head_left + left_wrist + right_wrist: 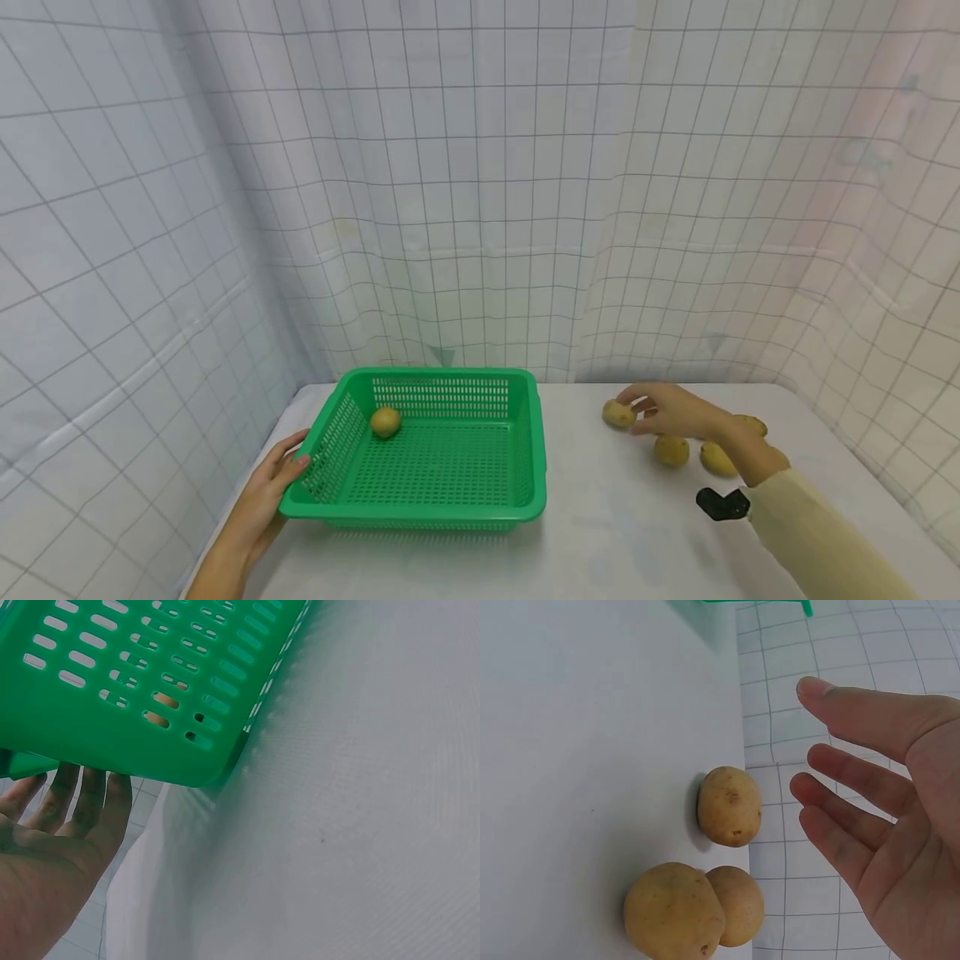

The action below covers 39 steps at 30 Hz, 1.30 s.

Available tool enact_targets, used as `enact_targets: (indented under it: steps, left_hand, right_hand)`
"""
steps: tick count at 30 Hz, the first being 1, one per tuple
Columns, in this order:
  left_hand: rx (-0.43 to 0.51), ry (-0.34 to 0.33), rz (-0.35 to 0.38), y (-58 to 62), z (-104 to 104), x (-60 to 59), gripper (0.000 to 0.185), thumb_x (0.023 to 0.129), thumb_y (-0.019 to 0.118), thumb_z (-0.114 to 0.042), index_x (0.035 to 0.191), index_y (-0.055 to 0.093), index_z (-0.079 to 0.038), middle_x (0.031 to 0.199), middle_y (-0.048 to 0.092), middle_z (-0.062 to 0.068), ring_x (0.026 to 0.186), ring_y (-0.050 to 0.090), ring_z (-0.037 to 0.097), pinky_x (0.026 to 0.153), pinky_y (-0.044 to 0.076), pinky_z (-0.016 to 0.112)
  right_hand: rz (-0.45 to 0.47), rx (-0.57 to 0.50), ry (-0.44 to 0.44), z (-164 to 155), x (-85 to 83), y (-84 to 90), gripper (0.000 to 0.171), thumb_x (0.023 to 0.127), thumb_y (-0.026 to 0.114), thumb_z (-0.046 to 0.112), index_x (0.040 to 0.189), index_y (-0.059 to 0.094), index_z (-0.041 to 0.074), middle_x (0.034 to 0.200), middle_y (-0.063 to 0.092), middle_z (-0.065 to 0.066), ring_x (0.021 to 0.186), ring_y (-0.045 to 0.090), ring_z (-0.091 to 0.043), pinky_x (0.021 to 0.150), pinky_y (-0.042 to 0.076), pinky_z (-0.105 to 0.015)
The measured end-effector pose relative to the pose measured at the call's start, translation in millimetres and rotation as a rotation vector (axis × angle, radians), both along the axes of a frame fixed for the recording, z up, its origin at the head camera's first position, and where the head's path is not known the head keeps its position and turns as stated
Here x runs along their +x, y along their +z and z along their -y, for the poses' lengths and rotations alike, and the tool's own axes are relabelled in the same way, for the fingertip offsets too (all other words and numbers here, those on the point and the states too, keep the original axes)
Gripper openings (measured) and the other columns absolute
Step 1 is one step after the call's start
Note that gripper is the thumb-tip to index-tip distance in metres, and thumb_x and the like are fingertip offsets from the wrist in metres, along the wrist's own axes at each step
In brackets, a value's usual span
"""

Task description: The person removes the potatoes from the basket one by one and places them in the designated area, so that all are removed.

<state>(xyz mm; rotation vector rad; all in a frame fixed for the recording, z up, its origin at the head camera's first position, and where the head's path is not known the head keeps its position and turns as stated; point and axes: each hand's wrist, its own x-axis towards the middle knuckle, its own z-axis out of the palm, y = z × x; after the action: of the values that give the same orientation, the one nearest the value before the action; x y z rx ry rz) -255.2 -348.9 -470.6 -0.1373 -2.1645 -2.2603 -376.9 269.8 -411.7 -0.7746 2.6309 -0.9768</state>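
A green plastic basket [442,515] stands on the table with one potato [386,422] in its far left corner. My left hand [262,492] holds the basket's left rim; in the left wrist view its fingers [90,799] reach up under the rim. My right hand [663,408] hovers above the table at the right, thumb and fingers apart and holding nothing. Just left of its fingertips lies a potato [617,415]. Another potato [671,451] lies below the hand, and further potatoes [718,459] lie partly behind the wrist. The right wrist view shows a single potato [731,806] beside two touching ones [673,911].
The white table [600,533] ends at a hanging white sheet with a grid [480,208], which also closes off both sides. A black strap piece [722,504] shows at the right sleeve [817,533].
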Motion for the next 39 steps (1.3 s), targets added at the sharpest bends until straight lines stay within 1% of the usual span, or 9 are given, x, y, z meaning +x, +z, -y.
enact_targets:
  steps: [7, 11, 15, 18, 20, 25, 31, 34, 39]
  left_hand:
    - [-0.008, 0.003, -0.010, -1.0, 0.4, 0.1, 0.059, 0.112, 0.049, -0.024, 0.159, 0.020, -0.004, 0.138, 0.051, -0.005, 0.109, 0.063, 0.015, 0.086, 0.056, 0.031]
    - [-0.006, -0.007, -0.011, 0.2, 0.6, 0.1, 0.056, 0.113, 0.049, -0.024, 0.159, 0.022, -0.006, 0.139, 0.049, -0.004, 0.110, 0.063, 0.015, 0.087, 0.055, 0.030]
    - [-0.007, -0.007, -0.007, 1.0, 0.0, 0.4, 0.055, 0.113, 0.049, -0.025, 0.159, 0.023, -0.008, 0.140, 0.048, -0.004, 0.110, 0.063, 0.015, 0.087, 0.056, 0.031]
    - [-0.008, -0.007, -0.012, 0.3, 0.1, 1.1, 0.057, 0.113, 0.049, -0.024, 0.159, 0.021, -0.006, 0.140, 0.048, -0.004, 0.110, 0.063, 0.016, 0.086, 0.056, 0.031]
    - [-0.009, -0.009, -0.018, -0.4, 0.4, 1.4, 0.058, 0.113, 0.048, -0.024, 0.159, 0.020, -0.004, 0.139, 0.049, -0.004, 0.110, 0.063, 0.016, 0.086, 0.056, 0.031]
    - [-0.003, -0.008, -0.019, -0.8, 0.2, 0.5, 0.058, 0.113, 0.048, -0.023, 0.159, 0.020, -0.004, 0.138, 0.051, -0.005, 0.109, 0.063, 0.015, 0.086, 0.056, 0.030]
    - [-0.001, -0.004, -0.017, -2.8, -1.8, 1.0, 0.057, 0.113, 0.048, -0.023, 0.159, 0.021, -0.004, 0.137, 0.053, -0.005, 0.107, 0.064, 0.016, 0.085, 0.056, 0.031]
    - [0.006, -0.001, -0.018, -3.0, -2.7, 0.4, 0.056, 0.113, 0.048, -0.022, 0.158, 0.021, -0.003, 0.136, 0.054, -0.004, 0.107, 0.065, 0.017, 0.084, 0.056, 0.032]
    - [0.000, 0.008, -0.001, -2.6, -2.1, 1.3, 0.056, 0.113, 0.049, -0.024, 0.158, 0.022, -0.005, 0.136, 0.054, -0.007, 0.108, 0.064, 0.016, 0.085, 0.056, 0.031]
  right_hand:
    - [0.017, 0.000, -0.006, 14.1, -2.8, 10.2, 0.051, 0.094, 0.079, 0.021, 0.138, 0.062, 0.001, 0.139, 0.060, -0.016, 0.127, 0.057, -0.038, 0.101, 0.049, -0.052]
    - [0.009, 0.010, 0.001, 21.1, -3.8, 15.1, 0.050, 0.093, 0.080, 0.020, 0.136, 0.063, 0.002, 0.136, 0.062, -0.017, 0.124, 0.059, -0.037, 0.102, 0.048, -0.054]
    - [-0.027, 0.026, 0.033, 25.5, -7.0, 16.2, 0.046, 0.092, 0.080, 0.016, 0.133, 0.065, 0.001, 0.132, 0.064, -0.014, 0.121, 0.061, -0.037, 0.102, 0.048, -0.054]
    - [-0.062, 0.045, 0.068, 27.8, -9.2, 15.0, 0.042, 0.093, 0.078, 0.013, 0.131, 0.066, 0.001, 0.130, 0.066, -0.011, 0.119, 0.063, -0.037, 0.100, 0.050, -0.053]
    - [-0.069, 0.053, 0.074, 29.6, -9.9, 14.3, 0.040, 0.095, 0.076, 0.014, 0.131, 0.066, 0.002, 0.129, 0.066, -0.009, 0.119, 0.063, -0.036, 0.098, 0.051, -0.052]
    - [-0.045, 0.031, 0.081, 35.0, -9.0, 14.6, 0.040, 0.096, 0.075, 0.018, 0.132, 0.065, 0.005, 0.130, 0.065, -0.007, 0.121, 0.061, -0.036, 0.096, 0.053, -0.049]
    - [0.010, -0.004, 0.081, 48.1, -6.2, 16.0, 0.045, 0.094, 0.080, 0.023, 0.133, 0.065, 0.008, 0.132, 0.064, -0.007, 0.124, 0.060, -0.036, 0.094, 0.055, -0.045]
    - [0.015, -0.010, 0.081, 55.3, -5.7, 15.4, 0.044, 0.093, 0.081, 0.022, 0.132, 0.066, 0.011, 0.132, 0.064, -0.006, 0.124, 0.060, -0.035, 0.094, 0.055, -0.044]
    - [-0.060, 0.003, 0.141, 70.1, -7.4, 17.0, 0.040, 0.094, 0.079, 0.020, 0.130, 0.066, 0.008, 0.127, 0.066, -0.005, 0.119, 0.064, -0.029, 0.098, 0.053, -0.044]
